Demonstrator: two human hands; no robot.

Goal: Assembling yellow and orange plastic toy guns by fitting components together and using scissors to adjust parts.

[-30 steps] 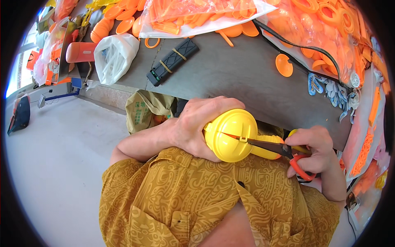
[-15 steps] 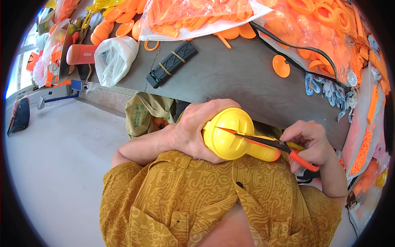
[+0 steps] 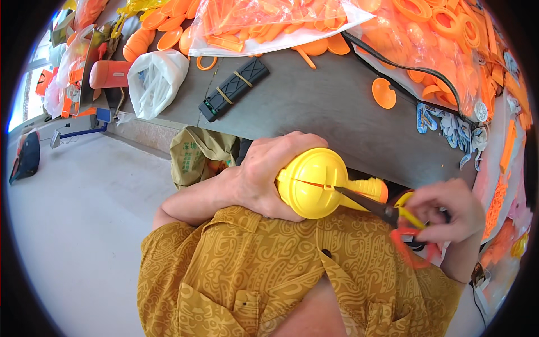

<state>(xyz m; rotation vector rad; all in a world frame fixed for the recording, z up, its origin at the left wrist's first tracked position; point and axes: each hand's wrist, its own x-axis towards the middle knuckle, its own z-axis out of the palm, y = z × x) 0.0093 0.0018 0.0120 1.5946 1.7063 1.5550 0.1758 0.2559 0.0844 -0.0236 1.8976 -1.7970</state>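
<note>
My left hand (image 3: 268,177) is wrapped round a yellow plastic piece (image 3: 307,203) with a ball-shaped end and a ribbed neck with an orange rim, held close against my shirt. A narrow slot with orange showing in it runs across the ball. The scissors (image 3: 368,203), with dark blades and red and yellow handles, are in my right hand (image 3: 452,210). Their tips touch or nearly touch the small notch at the right end of the slot. My right fingers and the red handle are smeared by motion.
Ahead stands a grey table (image 3: 314,95). On it lie a black ribbed block (image 3: 234,89) with rubber bands, a white plastic bag (image 3: 157,84), an orange cup-shaped piece (image 3: 383,92) and bags of orange parts (image 3: 281,22). A khaki cloth bag (image 3: 196,154) hangs at its near edge.
My right hand has moved right and a little down, drawing the scissors' blades back from across the slot to its right end. My left hand and the yellow piece have barely moved.
</note>
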